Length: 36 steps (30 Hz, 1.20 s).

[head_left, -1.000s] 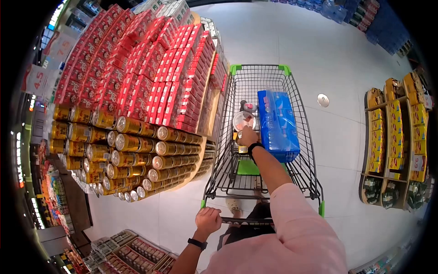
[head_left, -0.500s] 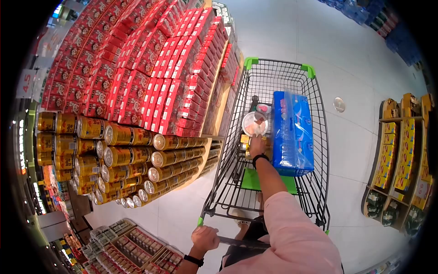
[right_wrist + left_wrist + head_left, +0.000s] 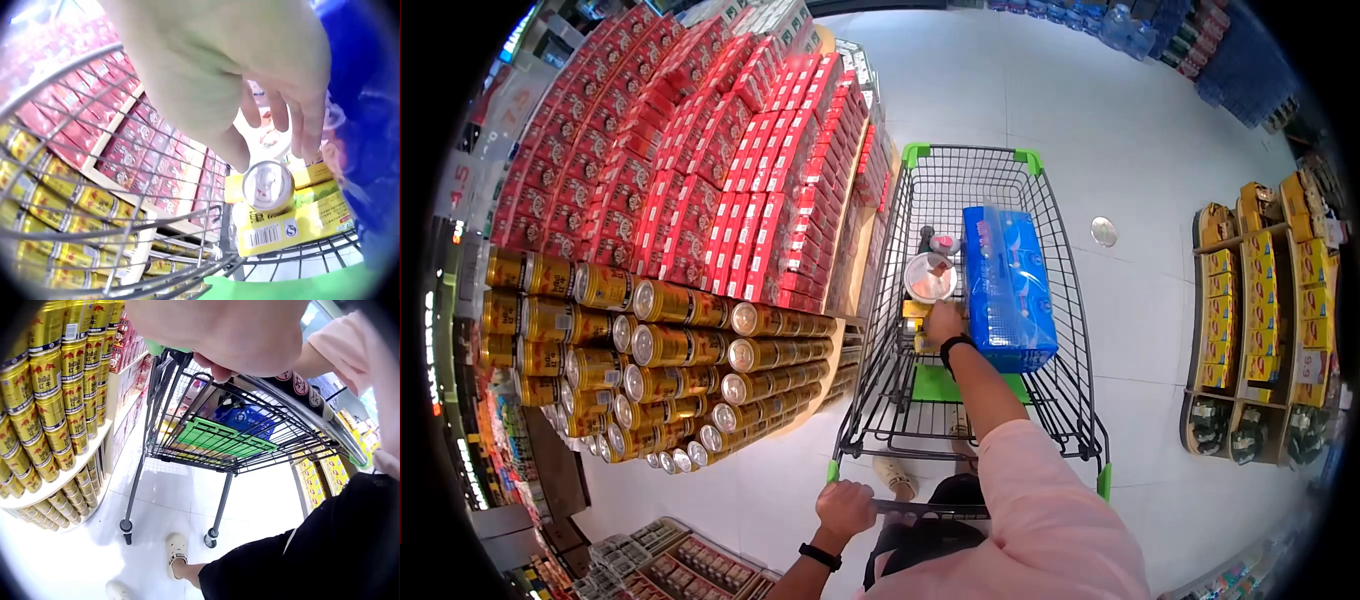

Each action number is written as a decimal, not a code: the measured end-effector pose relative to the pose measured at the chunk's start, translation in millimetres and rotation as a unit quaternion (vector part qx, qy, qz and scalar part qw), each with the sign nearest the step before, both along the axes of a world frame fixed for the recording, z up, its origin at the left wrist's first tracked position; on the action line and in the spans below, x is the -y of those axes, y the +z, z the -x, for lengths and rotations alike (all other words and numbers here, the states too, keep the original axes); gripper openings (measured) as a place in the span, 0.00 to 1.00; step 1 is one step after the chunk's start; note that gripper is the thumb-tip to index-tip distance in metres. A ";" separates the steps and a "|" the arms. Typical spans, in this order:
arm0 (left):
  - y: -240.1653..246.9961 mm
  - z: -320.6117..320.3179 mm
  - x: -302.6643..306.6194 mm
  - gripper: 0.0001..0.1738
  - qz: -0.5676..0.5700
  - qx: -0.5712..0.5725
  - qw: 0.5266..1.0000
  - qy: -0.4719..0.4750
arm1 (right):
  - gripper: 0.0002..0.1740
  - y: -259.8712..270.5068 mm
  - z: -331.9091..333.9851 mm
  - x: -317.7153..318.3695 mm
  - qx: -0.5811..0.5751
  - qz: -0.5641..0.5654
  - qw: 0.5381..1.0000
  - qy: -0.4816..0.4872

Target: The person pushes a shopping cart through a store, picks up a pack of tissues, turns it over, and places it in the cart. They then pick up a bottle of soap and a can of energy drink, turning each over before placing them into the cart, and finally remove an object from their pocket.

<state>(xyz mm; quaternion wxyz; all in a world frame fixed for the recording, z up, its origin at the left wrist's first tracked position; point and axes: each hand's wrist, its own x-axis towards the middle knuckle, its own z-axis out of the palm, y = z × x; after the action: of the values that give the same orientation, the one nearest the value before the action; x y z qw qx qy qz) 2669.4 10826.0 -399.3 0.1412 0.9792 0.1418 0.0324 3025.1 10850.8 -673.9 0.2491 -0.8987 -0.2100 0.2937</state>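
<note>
My left hand [image 3: 846, 508] grips the handle [image 3: 306, 390] of a black wire shopping cart [image 3: 1068, 225] with green corners. Inside the basket, my right hand [image 3: 945, 322] reaches down beside a round white-lidded tub [image 3: 930, 277]. From the right wrist, a gold drink can [image 3: 269, 185] shows its silver end, lying against yellow boxes [image 3: 294, 231]. My right thumb is right at the can's edge, and the other fingers hang loosely extended beyond it. To the right of that hand stands a large blue plastic-wrapped pack [image 3: 1010, 290].
Left of the cart rises a display of stacked gold cans [image 3: 670, 325] and red cartons [image 3: 730, 210], close to the basket side. A shelf of yellow boxes [image 3: 1260, 310] stands to the right across white floor [image 3: 1135, 320]. A green plastic panel [image 3: 960, 384] spans the basket's near end.
My right hand has drawn back slightly from the tub toward the yellow boxes. The head view swung aside and returned, while my left hand kept its grip on the handle.
</note>
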 end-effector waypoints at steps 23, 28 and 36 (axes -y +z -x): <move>1.8 -26.7 -13.7 0.21 0.011 -0.060 0.970 -0.235 | 0.27 263.8 163.7 357.4 0.213 0.005 0.976 0.044; -4.0 -62.1 -28.6 0.22 -0.003 -0.019 0.968 -0.251 | 0.17 239.3 141.7 362.1 0.242 -0.010 0.970 0.021; 2.7 -151.0 -55.7 0.20 0.017 -0.087 0.963 -0.253 | 0.07 212.7 44.2 386.2 0.239 0.194 0.951 0.038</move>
<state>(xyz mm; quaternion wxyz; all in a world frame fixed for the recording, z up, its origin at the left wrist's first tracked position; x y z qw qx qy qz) 2820.4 10881.7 -396.7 0.1480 0.9798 -0.0982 -0.0921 2980.9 10464.5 -461.2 0.0009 -0.9648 -0.2367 0.1150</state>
